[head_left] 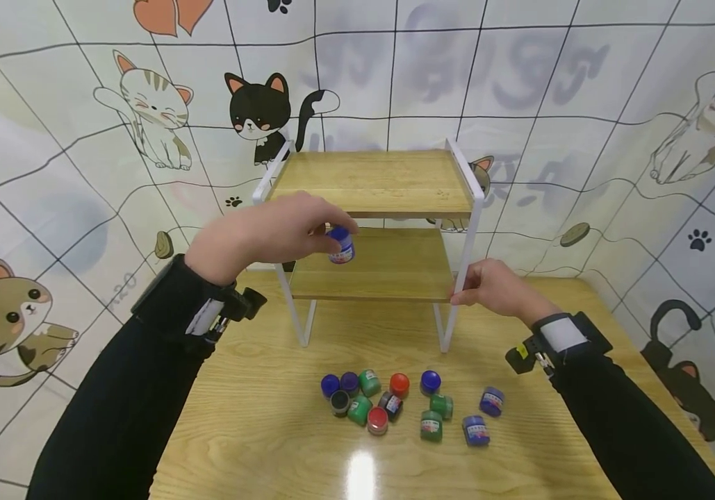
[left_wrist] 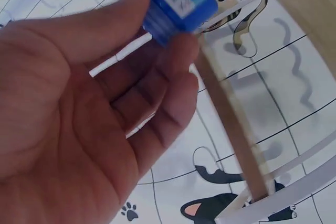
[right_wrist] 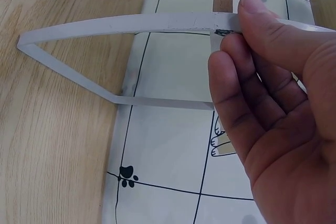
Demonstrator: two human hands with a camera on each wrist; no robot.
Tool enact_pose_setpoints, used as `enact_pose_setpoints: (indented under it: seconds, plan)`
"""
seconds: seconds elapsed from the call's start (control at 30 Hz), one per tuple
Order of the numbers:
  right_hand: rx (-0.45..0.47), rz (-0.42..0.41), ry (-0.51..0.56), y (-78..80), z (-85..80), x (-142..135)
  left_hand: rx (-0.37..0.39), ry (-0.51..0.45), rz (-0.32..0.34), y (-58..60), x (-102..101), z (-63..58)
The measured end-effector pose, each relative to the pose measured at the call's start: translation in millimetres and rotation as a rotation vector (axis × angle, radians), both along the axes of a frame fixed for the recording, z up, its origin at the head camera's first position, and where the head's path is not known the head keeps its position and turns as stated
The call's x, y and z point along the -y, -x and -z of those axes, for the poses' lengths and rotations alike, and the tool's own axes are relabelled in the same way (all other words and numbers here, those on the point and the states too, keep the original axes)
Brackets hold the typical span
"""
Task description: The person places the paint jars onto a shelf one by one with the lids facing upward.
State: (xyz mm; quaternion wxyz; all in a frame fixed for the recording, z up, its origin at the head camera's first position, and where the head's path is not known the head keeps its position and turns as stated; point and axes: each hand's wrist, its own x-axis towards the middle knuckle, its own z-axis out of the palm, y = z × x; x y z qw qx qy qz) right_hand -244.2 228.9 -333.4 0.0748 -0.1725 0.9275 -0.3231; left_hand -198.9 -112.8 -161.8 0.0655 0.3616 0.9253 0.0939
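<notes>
My left hand [head_left: 282, 226] pinches a small blue paint jar [head_left: 341, 246] between thumb and fingertips, in front of the shelf's left half. In the left wrist view the jar [left_wrist: 181, 3] shows a printed label and is tilted. A two-tier shelf [head_left: 370, 182] with wooden boards and a white metal frame stands on the table. My right hand [head_left: 496, 288] grips the shelf's right front leg at the height of the lower board [head_left: 388, 267]. The right wrist view shows thumb and fingers around the white frame [right_wrist: 157, 23].
On the wooden table [head_left: 257, 417] in front of the shelf lie several small jars: blue, green, black and red, such as a red jar [head_left: 378, 420] and a blue jar [head_left: 476, 430]. A white wall covering [head_left: 357, 83] with cat drawings and grid lines surrounds the table.
</notes>
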Motion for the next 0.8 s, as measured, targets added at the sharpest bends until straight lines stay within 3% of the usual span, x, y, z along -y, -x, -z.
enact_pose_setpoints:
  seconds: [0.17, 0.37, 0.57, 0.8]
  plan:
    - [-0.004, -0.001, -0.001, -0.2, -0.5, 0, -0.029, -0.017, -0.057, 4.7, 4, -12.3]
    - [-0.010, 0.007, -0.006, 0.1, -0.3, -1, -0.091, -0.016, -0.073, 14.8, 6, -22.5]
    - [-0.014, -0.007, 0.003, -0.1, -0.3, -1, -0.151, -0.002, -0.129, 27.3, 11, -24.7]
    - [-0.014, -0.011, 0.010, -1.3, -0.5, -1, -0.206, 0.006, -0.203, 44.4, 22, -18.3]
